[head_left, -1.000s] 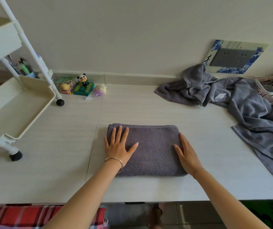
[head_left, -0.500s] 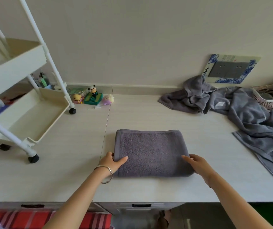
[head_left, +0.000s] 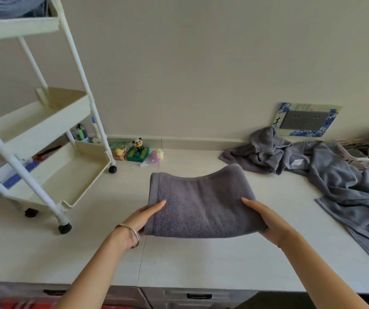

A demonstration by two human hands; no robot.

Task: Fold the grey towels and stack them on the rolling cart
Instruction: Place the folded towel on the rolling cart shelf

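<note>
Near edge: worktop (head_left: pixel 201 259), pale, seam running near to far, drawer fronts under its lip. Two bare forearms reach in from below; a thin bracelet (head_left: pixel 132 233) sits on the left wrist. Left grip (head_left: pixel 144 217) clasps the left near corner of the folded grey towel (head_left: pixel 201 201), thumb lying on top, fingers tucked beneath and out of sight. Right grip (head_left: pixel 266 219) clasps the right near corner the same way, thumb on top. The towel is at centre, between the two grips, apparently raised off the worktop, its far edge bowed in the middle. Left of it stands the rolling cart (head_left: pixel 52 166), cream trays on white posts and black castors, on the worktop; lower and middle trays show no towels. Grey cloth (head_left: pixel 7 5) shows on its top tray, partly cut off by the frame. Far left-centre, by the wall: small toy figures (head_left: pixel 139 149). Far right: a heap of unfolded grey towels (head_left: pixel 335 179), well apart from the held one, trailing toward the near right. A basket (head_left: pixel 362 157) sits behind the heap. On the wall above it is a socket plate (head_left: pixel 306 119) with blue-patterned surround.
</note>
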